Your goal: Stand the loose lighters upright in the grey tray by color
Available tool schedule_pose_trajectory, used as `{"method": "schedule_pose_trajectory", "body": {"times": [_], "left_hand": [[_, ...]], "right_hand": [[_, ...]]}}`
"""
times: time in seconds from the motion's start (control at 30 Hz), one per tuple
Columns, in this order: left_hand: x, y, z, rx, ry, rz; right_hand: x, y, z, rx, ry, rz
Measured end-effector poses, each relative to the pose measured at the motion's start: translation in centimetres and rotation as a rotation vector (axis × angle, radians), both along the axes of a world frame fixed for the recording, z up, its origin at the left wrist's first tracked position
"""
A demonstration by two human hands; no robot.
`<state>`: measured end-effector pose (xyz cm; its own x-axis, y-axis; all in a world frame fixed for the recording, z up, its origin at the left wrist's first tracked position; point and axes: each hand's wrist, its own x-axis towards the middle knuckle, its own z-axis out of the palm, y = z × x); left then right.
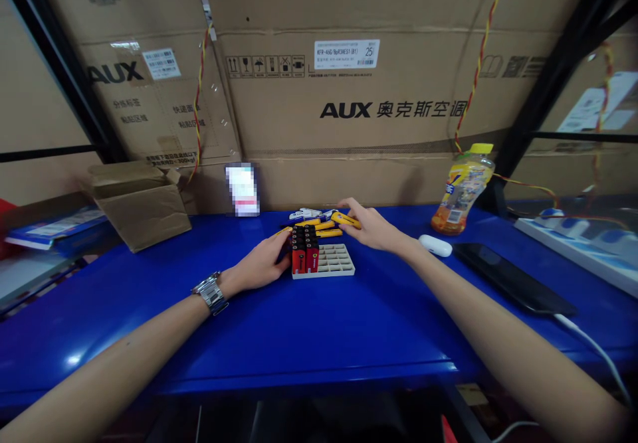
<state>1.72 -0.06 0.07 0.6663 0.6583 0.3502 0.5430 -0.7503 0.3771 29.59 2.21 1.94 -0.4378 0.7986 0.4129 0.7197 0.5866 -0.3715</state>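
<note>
A white gridded tray lies on the blue tabletop, its left columns filled with upright red lighters with black tops. The cells on its right side are bare. My left hand is closed against the left side of the tray and the red lighters, with some fingertips hidden behind them. My right hand pinches a yellow lighter just behind the tray. Other yellow lighters lie loose behind the red ones, and several white ones lie farther back.
An open cardboard box and a lit phone stand at the back left. Toward the right are a drink bottle, a white earbud case, a black phone on a cable, and a power strip. Large cartons wall the back.
</note>
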Motion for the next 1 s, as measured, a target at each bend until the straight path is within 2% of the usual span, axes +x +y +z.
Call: {"method": "schedule_pose_trajectory", "body": {"times": [0.17, 0.27, 0.37, 0.7, 1.0], "left_hand": [[0.0, 0.0, 0.0, 0.006, 0.000, -0.009], [0.0, 0.0, 0.0, 0.012, 0.003, -0.011], [0.0, 0.0, 0.0, 0.010, 0.004, -0.004], [-0.1, 0.0, 0.0, 0.012, 0.010, 0.003], [-0.1, 0.0, -0.1, 0.010, 0.009, 0.013]], "right_hand": [[-1.3, -1.4, 0.7, 0.027, 0.177, -0.007], [-1.7, -1.6, 0.7, 0.129, 0.255, -0.021], [-2.0, -1.5, 0.7, 0.218, 0.328, 0.025], [-2.8, -1.9, 0.5, 0.152, 0.426, 0.010], [-3.2, -2.4, 1.0, 0.253, 0.531, -0.009]]}}
